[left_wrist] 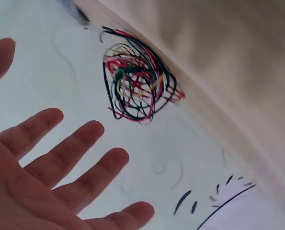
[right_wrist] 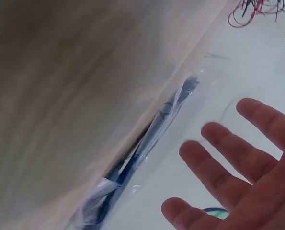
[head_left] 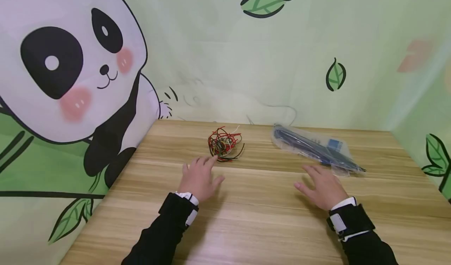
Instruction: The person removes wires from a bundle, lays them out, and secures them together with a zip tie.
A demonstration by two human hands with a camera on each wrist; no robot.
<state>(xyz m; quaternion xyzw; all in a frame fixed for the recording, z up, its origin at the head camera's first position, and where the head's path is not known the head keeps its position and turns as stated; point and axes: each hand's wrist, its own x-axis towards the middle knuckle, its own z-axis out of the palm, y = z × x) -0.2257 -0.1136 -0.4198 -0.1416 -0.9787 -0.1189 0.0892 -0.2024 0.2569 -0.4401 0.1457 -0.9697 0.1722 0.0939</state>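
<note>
A tangled bundle of thin red, black, yellow and white wires [head_left: 224,143] lies toward the back of the table. My left hand [head_left: 199,177] is just in front of it, fingers spread and nothing held; its fingertips overlap the bundle's near edge in the head view. To the right lies a clear plastic bag [head_left: 313,147] with long dark strands inside and a blue label on it. My right hand [head_left: 322,186] hovers in front of this bag, fingers loosely extended and holding nothing. In the right wrist view the bag [right_wrist: 152,139] lies beyond the fingertips.
Both things rest on a light wood-grain table [head_left: 253,218]. A pale green cloth backdrop [head_left: 211,53] with a printed panda and leaves rises behind the table's far edge and along its sides.
</note>
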